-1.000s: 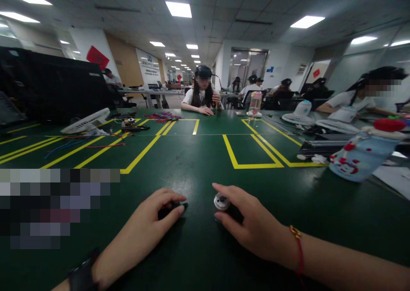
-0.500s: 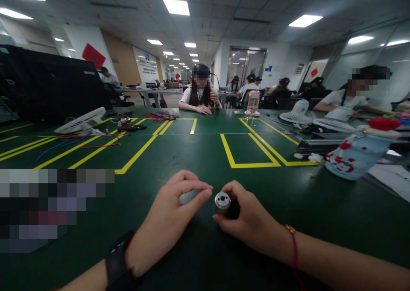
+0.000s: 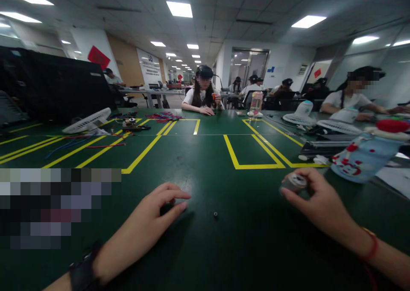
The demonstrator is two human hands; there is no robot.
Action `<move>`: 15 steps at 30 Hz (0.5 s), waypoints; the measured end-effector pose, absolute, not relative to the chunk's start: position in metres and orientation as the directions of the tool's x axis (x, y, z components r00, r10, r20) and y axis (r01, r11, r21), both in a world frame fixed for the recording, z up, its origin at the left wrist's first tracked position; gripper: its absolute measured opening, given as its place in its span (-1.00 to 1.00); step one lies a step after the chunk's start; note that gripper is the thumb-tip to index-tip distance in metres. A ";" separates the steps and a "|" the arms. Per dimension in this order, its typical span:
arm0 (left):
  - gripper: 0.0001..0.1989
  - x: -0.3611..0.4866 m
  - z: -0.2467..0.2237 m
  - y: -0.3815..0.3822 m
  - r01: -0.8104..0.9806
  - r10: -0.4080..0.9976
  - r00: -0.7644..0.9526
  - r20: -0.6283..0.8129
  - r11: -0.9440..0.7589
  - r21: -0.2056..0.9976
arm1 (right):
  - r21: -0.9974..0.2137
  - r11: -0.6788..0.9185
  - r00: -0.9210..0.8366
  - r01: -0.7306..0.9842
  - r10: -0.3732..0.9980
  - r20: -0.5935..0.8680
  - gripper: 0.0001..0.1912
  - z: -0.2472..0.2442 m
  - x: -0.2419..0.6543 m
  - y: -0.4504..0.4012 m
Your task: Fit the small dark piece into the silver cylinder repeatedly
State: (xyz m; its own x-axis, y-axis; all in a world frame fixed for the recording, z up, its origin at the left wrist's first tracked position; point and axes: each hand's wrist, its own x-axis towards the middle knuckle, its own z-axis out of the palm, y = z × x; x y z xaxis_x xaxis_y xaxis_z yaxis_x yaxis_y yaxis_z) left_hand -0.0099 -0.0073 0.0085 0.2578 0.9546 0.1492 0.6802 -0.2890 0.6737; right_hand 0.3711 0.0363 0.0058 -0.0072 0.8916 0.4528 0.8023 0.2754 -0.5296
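Observation:
My right hand [image 3: 320, 205] grips a silver cylindrical motor [image 3: 296, 182] between thumb and fingers. It is held over the right part of the green table, with its round end face tilted up and slightly blurred. To the left, my left hand [image 3: 168, 205] hovers low over the tabletop, thumb and forefinger apart with nothing visible between them. A tiny dark round part with a hole in its middle, like a small gear or collar [image 3: 215, 214], lies on the table between my hands, apart from both.
Yellow tape lines [image 3: 256, 167] mark the green table [image 3: 192, 248]. At right stand a blue bottle with a red lid [image 3: 355, 158] and white fans [image 3: 301, 113]. Loose wires [image 3: 163, 116] and another fan [image 3: 86, 121] lie left. A person [image 3: 201, 90] sits opposite.
My right hand has carried the motor away to the right. The tiny round part now shows on the table where the motor was. My left hand has drawn back left, its fingers spreading.

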 end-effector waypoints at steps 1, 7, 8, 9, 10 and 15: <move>-0.78 -0.020 0.006 -0.008 0.697 0.958 0.252 0.136 -0.278 0.662 | -0.501 0.183 0.078 0.846 0.887 0.455 -0.51 0.003 0.397 0.039; -0.82 -0.038 -0.005 -0.008 0.703 0.962 0.258 0.087 -0.249 0.666 | -0.365 -0.195 0.327 0.910 0.879 0.346 -0.52 -0.012 0.518 0.042; -0.82 -0.036 -0.004 -0.008 0.698 0.964 0.253 0.087 -0.244 0.674 | -0.343 -0.204 0.320 0.917 0.889 0.327 -0.51 -0.012 0.523 0.041; -0.82 -0.033 -0.003 -0.008 0.692 0.965 0.246 0.088 -0.238 0.681 | -0.296 -0.204 0.302 0.933 0.892 0.338 -0.47 -0.011 0.522 0.039; -0.83 -0.031 -0.002 -0.008 0.689 0.967 0.238 0.087 -0.232 0.687 | -0.227 -0.192 0.270 0.955 0.879 0.392 -0.41 -0.009 0.515 0.038; -0.84 -0.026 0.003 -0.008 0.683 0.976 0.199 0.085 -0.200 0.703 | 0.056 0.303 -0.253 0.951 0.664 0.703 -0.25 0.004 0.402 0.024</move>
State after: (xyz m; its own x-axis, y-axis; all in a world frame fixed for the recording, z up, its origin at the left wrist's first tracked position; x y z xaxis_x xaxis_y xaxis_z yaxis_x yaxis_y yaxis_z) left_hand -0.0257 -0.0083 0.0025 0.1986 0.9764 0.0852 0.6828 -0.2002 0.7026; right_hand 0.4016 0.0240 0.0045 -0.2534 0.6642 0.7033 0.9512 0.3033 0.0564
